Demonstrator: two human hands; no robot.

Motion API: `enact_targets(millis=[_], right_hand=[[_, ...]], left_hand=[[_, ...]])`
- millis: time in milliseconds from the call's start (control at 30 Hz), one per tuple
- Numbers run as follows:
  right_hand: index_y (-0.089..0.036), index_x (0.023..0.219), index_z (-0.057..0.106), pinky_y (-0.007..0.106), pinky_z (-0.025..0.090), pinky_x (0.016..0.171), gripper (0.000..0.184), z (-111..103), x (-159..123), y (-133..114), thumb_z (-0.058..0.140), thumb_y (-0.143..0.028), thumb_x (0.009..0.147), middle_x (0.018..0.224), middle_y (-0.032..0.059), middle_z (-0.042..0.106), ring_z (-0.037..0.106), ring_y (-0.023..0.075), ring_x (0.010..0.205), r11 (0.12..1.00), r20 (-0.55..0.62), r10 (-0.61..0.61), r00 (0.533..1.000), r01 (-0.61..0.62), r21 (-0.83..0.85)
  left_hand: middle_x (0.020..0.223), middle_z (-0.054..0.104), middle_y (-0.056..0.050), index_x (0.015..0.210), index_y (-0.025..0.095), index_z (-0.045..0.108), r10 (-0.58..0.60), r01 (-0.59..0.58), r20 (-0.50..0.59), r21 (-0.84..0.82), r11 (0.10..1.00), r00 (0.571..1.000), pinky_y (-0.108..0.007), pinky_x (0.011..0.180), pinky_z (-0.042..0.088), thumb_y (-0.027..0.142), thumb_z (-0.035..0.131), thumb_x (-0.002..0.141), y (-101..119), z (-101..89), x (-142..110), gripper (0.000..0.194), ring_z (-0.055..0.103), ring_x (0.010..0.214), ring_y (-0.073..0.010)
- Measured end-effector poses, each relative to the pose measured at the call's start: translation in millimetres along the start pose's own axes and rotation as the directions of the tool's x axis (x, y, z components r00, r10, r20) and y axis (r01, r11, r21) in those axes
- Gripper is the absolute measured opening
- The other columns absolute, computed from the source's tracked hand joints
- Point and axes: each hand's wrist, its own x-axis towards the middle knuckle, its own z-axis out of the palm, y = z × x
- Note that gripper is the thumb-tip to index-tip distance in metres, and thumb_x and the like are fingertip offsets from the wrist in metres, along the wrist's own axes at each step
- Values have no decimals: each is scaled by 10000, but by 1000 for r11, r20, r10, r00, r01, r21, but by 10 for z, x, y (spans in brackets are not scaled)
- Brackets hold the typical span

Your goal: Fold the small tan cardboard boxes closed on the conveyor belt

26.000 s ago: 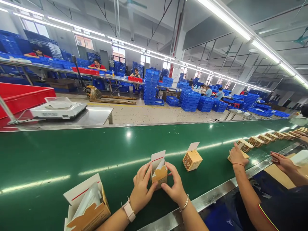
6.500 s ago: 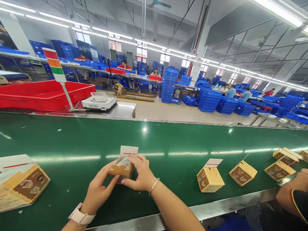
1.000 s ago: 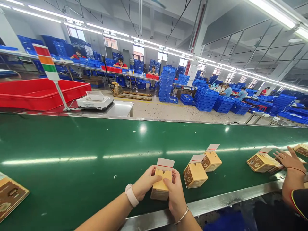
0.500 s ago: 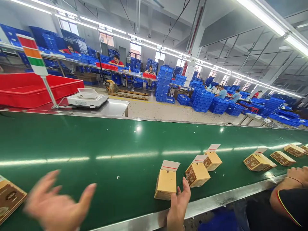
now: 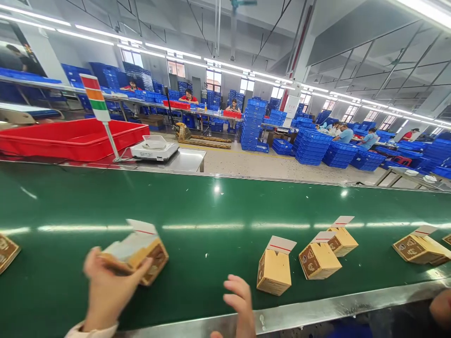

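Our left hand grips the near end of a tilted kraft carton, its white flap open, over the green conveyor belt. Our right hand, empty with fingers apart, sits just beside an upright carton. More cartons stand along the belt toward the right; a co-worker's hand shows at the lower right corner.

Green conveyor belt, tan cartons with brown patterned panels, red-striped white flaps

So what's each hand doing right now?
Left hand: closed, holding a box.
Right hand: open, holding nothing.
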Motion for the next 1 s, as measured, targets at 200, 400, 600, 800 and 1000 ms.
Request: enact_targets(millis=[200,400,600,800,1000], right_hand=[[-156,1450,234,402,280,1077,722,63,225,-6,398,-578,889,1413,111,396,253,243,1386,984,303,40,952,16,-179],[-365,1266,504,573,211,998,648,25,440,131,673,-554,669,1290,0,532,395,326,1188,950,402,306,863,-302,-76],[-290,905,671,736,53,930,200,-160,941,181,646,-429,764,981,10,640,443,328,1122,903,795,377,476,-381,-200],[-167,809,677,335,459,919,325,30,572,382,454,-384,905,962,69,637,589,145,956,886,230,401,887,-439,148],[-127,1068,530,276,501,827,441,125,298,446,598,-389,720,1154,133,540,539,179,1088,542,-134,840,526,-800,260]], left_hand=[[1174,512,-191,1250,130,380,339,-366,212,105,924,916,-490,816,516,640,670,581,-173,607,-963,890,584,1010,-324],[1144,582,-161,1184,137,437,796,-824,299,-48,564,527,-355,792,524,491,501,883,8,534,-1045,469,589,1010,-221],[1177,621,-53,1215,177,489,854,-937,435,-59,344,286,-340,838,406,319,413,939,202,521,-781,319,506,1123,-197],[943,679,-3,910,192,612,844,-910,443,-130,394,302,-346,779,316,198,426,924,263,751,-757,187,566,973,-194],[917,592,-81,840,161,486,237,-147,584,-198,969,777,-379,781,452,419,619,686,207,1092,-916,328,582,899,-219]])
